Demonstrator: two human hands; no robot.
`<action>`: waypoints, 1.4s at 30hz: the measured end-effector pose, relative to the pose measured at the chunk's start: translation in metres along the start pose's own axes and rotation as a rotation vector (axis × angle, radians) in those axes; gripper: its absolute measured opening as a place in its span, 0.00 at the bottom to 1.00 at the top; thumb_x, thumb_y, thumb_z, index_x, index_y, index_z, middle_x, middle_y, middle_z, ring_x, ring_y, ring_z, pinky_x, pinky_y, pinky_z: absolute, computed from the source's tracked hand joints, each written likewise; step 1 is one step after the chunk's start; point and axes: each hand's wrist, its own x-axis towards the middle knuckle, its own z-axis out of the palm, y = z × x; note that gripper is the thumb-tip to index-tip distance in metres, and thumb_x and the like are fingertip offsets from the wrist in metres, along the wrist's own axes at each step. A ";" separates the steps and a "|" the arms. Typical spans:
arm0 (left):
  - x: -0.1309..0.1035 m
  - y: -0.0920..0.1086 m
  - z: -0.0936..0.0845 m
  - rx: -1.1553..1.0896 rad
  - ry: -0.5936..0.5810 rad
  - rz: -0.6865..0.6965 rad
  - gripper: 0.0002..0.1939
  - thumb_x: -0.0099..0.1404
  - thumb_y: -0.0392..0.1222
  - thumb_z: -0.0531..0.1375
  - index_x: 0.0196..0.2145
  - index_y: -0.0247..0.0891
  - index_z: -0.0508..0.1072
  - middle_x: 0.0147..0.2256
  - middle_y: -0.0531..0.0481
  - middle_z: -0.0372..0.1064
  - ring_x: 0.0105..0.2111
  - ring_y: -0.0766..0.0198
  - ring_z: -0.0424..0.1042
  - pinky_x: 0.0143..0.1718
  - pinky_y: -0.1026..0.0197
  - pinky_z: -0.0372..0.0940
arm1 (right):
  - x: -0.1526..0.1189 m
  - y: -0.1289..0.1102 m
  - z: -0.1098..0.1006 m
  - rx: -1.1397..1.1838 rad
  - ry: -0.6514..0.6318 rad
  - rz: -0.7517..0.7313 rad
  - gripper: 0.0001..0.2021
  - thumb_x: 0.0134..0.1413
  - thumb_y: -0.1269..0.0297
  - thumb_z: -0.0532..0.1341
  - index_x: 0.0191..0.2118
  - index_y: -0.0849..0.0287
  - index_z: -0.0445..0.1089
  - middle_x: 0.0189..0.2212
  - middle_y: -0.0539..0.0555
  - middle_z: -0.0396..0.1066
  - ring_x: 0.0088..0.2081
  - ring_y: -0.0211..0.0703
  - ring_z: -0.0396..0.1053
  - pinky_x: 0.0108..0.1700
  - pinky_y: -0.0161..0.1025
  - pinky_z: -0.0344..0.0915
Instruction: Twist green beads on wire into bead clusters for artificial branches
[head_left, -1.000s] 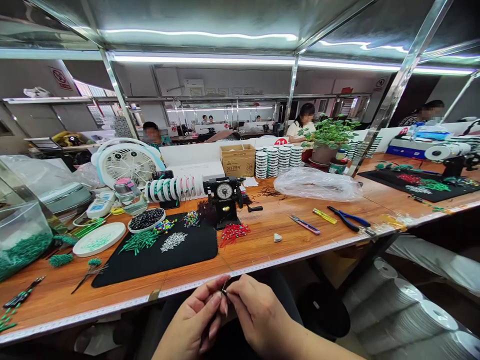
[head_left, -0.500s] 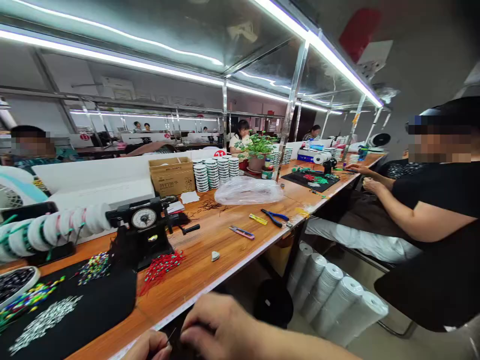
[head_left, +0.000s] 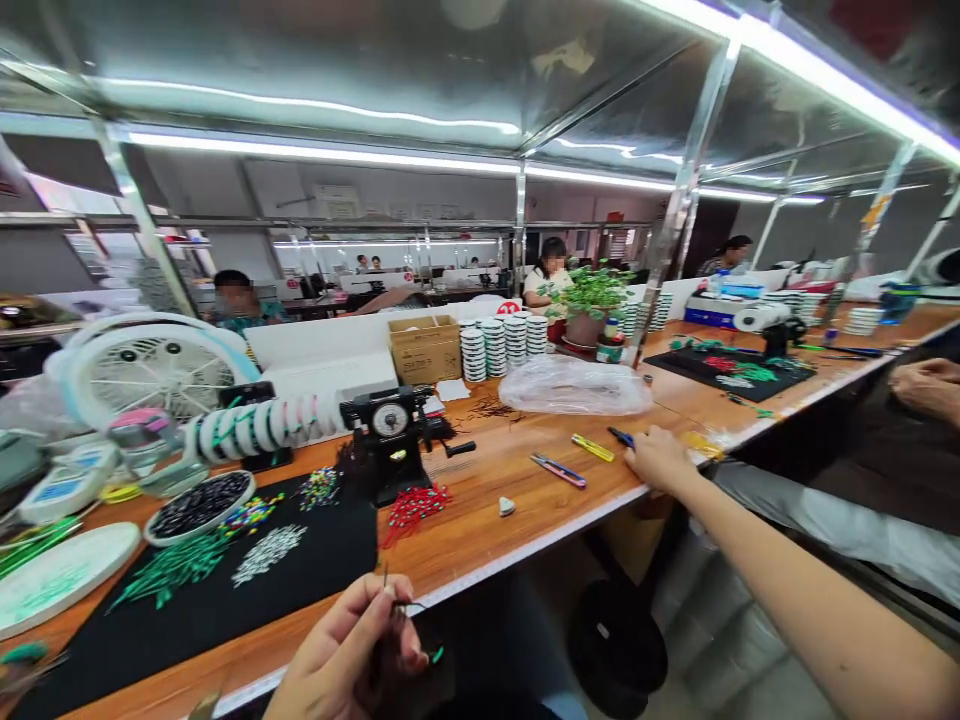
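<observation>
Bare wood (head_left: 480,540) lies open between the black mat (head_left: 225,590) and the right hand (head_left: 660,458), broken only by a small white piece (head_left: 507,506) and the pink cutters (head_left: 559,470). Behind it, the counter machine (head_left: 390,440), cardboard box (head_left: 424,349) and plastic bag (head_left: 574,385) block the way back.

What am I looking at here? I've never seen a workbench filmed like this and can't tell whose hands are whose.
One camera, worn on a person's head, looks forward and down. The left hand, low in the picture, pinches a thin wire piece with a green tip. The right hand is stretched out to the blue pliers on the wooden bench; whether it grips them cannot be seen. Near them lie a yellow tool and pink snips. On the black mat are heaps of beads, behind it a dial machine and a fan. The hand at far right is a co-worker's.
</observation>
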 end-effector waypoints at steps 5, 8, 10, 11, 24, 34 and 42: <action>-0.009 0.005 0.002 -0.150 0.104 0.017 0.18 0.42 0.48 0.71 0.27 0.36 0.71 0.33 0.48 0.75 0.28 0.67 0.72 0.16 0.73 0.55 | -0.023 -0.021 -0.018 0.029 0.187 -0.012 0.16 0.58 0.62 0.51 0.36 0.71 0.70 0.37 0.69 0.62 0.44 0.60 0.61 0.42 0.46 0.56; -0.012 0.006 -0.001 -0.213 0.131 0.024 0.15 0.45 0.44 0.71 0.25 0.36 0.69 0.39 0.43 0.75 0.43 0.59 0.72 0.17 0.73 0.56 | -0.070 -0.057 -0.042 0.484 0.205 -0.217 0.15 0.57 0.56 0.53 0.29 0.62 0.68 0.31 0.59 0.62 0.36 0.49 0.62 0.39 0.41 0.58; -0.013 0.005 0.000 -0.222 0.115 0.034 0.12 0.50 0.41 0.68 0.25 0.37 0.68 0.41 0.42 0.74 0.48 0.57 0.69 0.19 0.73 0.57 | -0.113 -0.088 -0.061 0.862 -0.093 -0.451 0.18 0.58 0.53 0.51 0.25 0.59 0.64 0.28 0.54 0.61 0.32 0.43 0.61 0.36 0.37 0.58; -0.014 0.004 0.000 -0.223 0.106 0.046 0.11 0.52 0.40 0.67 0.25 0.37 0.68 0.42 0.42 0.74 0.50 0.57 0.68 0.20 0.72 0.58 | -0.134 -0.104 -0.069 0.979 -0.275 -0.535 0.18 0.59 0.52 0.50 0.25 0.59 0.63 0.27 0.52 0.61 0.31 0.41 0.60 0.35 0.36 0.58; -0.020 0.000 0.000 -0.210 0.138 0.089 0.10 0.50 0.40 0.68 0.24 0.40 0.68 0.41 0.53 0.74 0.26 0.71 0.69 0.23 0.71 0.63 | -0.209 -0.193 -0.055 1.326 -0.679 -0.682 0.21 0.55 0.48 0.53 0.22 0.61 0.63 0.24 0.50 0.60 0.28 0.37 0.57 0.31 0.33 0.57; -0.020 -0.005 -0.002 -0.256 0.152 0.077 0.08 0.53 0.38 0.65 0.26 0.38 0.68 0.46 0.48 0.72 0.40 0.66 0.71 0.27 0.71 0.67 | -0.211 -0.197 -0.055 1.315 -0.579 -0.710 0.19 0.55 0.51 0.53 0.23 0.61 0.64 0.25 0.51 0.59 0.30 0.38 0.58 0.34 0.35 0.58; -0.018 -0.010 -0.001 -0.286 0.189 0.104 0.05 0.55 0.35 0.64 0.28 0.36 0.69 0.47 0.45 0.71 0.35 0.68 0.71 0.30 0.69 0.68 | -0.213 -0.199 -0.051 1.266 -0.530 -0.733 0.16 0.55 0.56 0.52 0.22 0.60 0.60 0.25 0.51 0.59 0.29 0.38 0.58 0.33 0.35 0.58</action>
